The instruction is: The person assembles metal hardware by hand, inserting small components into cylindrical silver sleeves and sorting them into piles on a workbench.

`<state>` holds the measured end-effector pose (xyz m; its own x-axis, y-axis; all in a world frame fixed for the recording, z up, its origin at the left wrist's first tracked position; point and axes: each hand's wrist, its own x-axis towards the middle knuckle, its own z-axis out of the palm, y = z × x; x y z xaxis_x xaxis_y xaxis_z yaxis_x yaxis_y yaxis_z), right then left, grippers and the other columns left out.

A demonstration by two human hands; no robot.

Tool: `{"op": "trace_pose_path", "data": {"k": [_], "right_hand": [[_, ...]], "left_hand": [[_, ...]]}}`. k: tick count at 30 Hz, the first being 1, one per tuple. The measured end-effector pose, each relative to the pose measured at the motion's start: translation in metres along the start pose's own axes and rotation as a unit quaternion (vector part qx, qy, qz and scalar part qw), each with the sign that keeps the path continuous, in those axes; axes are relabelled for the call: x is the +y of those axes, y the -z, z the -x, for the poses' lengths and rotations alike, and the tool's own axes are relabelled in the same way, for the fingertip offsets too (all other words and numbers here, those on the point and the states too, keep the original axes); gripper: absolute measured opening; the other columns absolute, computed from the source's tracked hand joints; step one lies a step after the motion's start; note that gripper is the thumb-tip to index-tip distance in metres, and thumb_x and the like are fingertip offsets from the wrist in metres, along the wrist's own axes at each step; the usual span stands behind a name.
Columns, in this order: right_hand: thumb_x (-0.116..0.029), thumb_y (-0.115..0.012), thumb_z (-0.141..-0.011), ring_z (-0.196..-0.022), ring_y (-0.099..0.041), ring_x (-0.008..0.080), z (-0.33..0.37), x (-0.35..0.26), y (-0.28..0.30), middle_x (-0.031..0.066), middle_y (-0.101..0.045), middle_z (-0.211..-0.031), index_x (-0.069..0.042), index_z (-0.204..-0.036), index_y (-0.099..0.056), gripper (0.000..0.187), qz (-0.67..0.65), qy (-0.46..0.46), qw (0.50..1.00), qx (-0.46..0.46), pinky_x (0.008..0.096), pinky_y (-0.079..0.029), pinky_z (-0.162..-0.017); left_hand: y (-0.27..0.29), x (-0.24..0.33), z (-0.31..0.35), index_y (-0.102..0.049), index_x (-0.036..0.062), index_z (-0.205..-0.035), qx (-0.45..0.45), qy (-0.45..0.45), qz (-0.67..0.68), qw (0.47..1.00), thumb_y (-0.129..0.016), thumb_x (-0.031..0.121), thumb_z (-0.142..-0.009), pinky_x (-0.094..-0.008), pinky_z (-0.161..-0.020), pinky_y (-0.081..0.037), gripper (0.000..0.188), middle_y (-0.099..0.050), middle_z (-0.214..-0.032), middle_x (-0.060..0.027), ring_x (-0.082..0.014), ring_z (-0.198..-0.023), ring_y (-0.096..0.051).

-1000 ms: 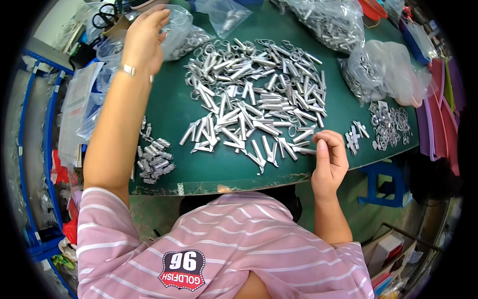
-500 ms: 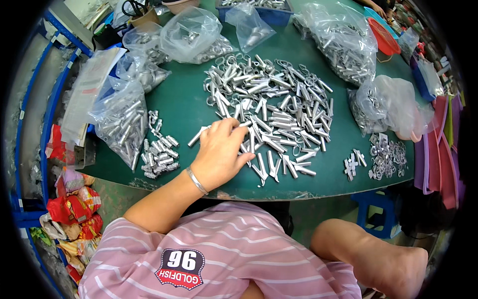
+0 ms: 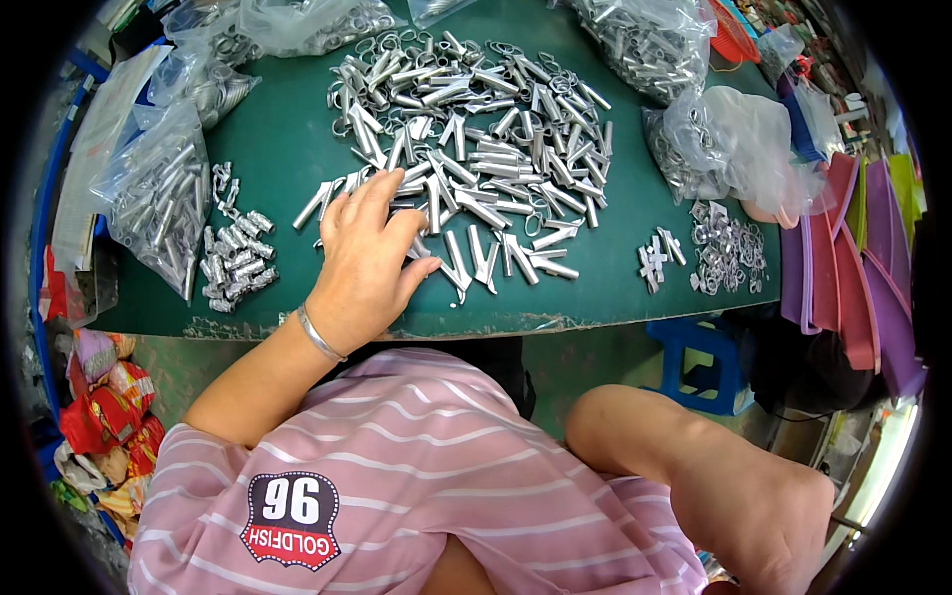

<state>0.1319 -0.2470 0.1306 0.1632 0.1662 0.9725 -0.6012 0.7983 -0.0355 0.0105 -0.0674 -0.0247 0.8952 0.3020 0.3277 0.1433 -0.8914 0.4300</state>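
Note:
My left hand (image 3: pixel 365 248), a silver bangle (image 3: pixel 319 334) at its wrist, lies over the near left edge of a heap of metal tube pieces with rings (image 3: pixel 486 169). Its fingers are curved and its thumb stands apart. They touch or hover over the tubes; what lies under the palm is hidden. At the lower right, away from the table, my right hand (image 3: pixel 769 516) is closed in a fist. A thin dark rod (image 3: pixel 848 523) shows beside it, but the fingers are turned away and what they hold, if anything, is hidden.
Small ribbed metal parts (image 3: pixel 236 260) lie left on the green table (image 3: pixel 288 129). Clear bags of metal parts (image 3: pixel 154 203) stand around the heap. At right are small rings and clips (image 3: pixel 726 248) and white cross-stacked pieces (image 3: pixel 653 263). A blue stool (image 3: pixel 699 362) stands below.
The view has shifted, so the table's things sit further left and higher. My left hand stays at the heap's near left edge, its fingers a little more spread. My right hand stays closed.

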Motion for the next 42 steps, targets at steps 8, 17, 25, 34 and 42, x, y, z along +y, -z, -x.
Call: {"op": "trace_pose_path", "data": {"k": [8,17,25,34,42], "right_hand": [[-0.014,-0.073,-0.073,-0.073,-0.056,0.0268,0.102,0.001,0.064,0.0069,-0.058,-0.074,-0.006,-0.078,-0.064,0.013,0.853,-0.387,0.351,0.003,0.0367,-0.04,-0.067],[-0.011,-0.071,-0.071,-0.082,-0.053,0.028,0.148,-0.001,0.08,0.0065,-0.055,-0.082,-0.008,-0.077,-0.063,0.01,0.865,-0.433,0.25,0.035,0.0415,-0.039,-0.068],[-0.007,-0.056,-0.093,-0.076,-0.066,0.0166,0.098,-0.002,0.106,0.0127,-0.067,-0.092,0.008,-0.102,-0.064,0.019,0.503,-0.448,0.602,0.429,0.0253,-0.055,-0.066],[-0.014,-0.057,-0.092,-0.074,-0.067,0.0234,0.003,0.06,0.265,0.0169,-0.066,-0.09,0.007,-0.098,-0.061,0.022,0.382,-0.537,0.631,0.408,0.0345,-0.057,-0.065],[-0.015,-0.051,-0.094,-0.079,-0.065,0.0165,-0.044,0.054,0.292,0.0108,-0.067,-0.098,0.005,-0.117,-0.057,0.03,0.556,-0.456,0.589,0.369,0.028,-0.052,-0.071]], "left_hand": [[-0.001,0.019,0.034,-0.055,0.0076,-0.113,0.021,0.022,0.074,0.997,-0.068,0.008,-0.074,-0.0568,-0.104,-0.018,0.041,-0.037,-0.138,-0.0199,-0.0378,-0.133,-0.033],[-0.003,0.017,0.041,-0.056,0.0073,-0.109,0.009,0.006,0.073,0.997,-0.066,0.007,-0.073,-0.0554,-0.105,-0.019,0.037,-0.04,-0.135,-0.0208,-0.0415,-0.132,-0.033],[-0.004,0.013,0.04,-0.059,0.0083,-0.104,0.045,-0.018,0.105,0.993,-0.068,0.01,-0.071,-0.0545,-0.103,-0.022,0.034,-0.047,-0.128,-0.0202,-0.0397,-0.128,-0.039],[-0.004,0.009,0.044,-0.062,0.0094,-0.101,0.088,0.001,0.133,0.987,-0.067,0.009,-0.071,-0.0556,-0.103,-0.021,0.03,-0.047,-0.128,-0.0173,-0.038,-0.127,-0.04],[-0.007,0.005,0.046,-0.061,0.0089,-0.101,0.08,-0.005,0.145,0.986,-0.066,0.01,-0.072,-0.0558,-0.104,-0.02,0.029,-0.047,-0.128,-0.0189,-0.0397,-0.127,-0.039]]}}
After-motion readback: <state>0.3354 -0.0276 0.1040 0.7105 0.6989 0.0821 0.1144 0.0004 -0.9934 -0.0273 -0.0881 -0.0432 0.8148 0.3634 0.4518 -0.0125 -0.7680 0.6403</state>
